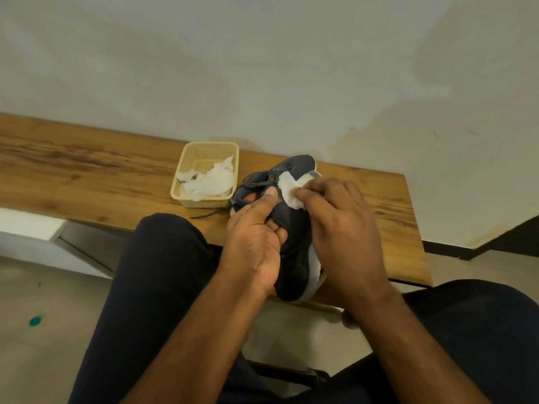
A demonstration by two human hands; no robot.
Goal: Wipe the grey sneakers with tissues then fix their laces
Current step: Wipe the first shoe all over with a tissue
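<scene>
Head view: left hand (256, 237) clasping half-hidden grey sneaker (294, 252), right hand (344, 225) pinching tissue (291, 188).

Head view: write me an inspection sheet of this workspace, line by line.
Surface: wooden bench along a pale wall.
Job's things: grey sneaker on the bench edge, laces loose; tissue pressed on its upper.
Clutter: yellow basket beside the sneaker, crumpled tissues inside.
Grippers: left hand grips the sneaker, thumb near the laces; right hand fingers curled on the tissue.
Cables: nothing seen.
Surroundings: pale floor with a green spot; person's dark trousers.
</scene>
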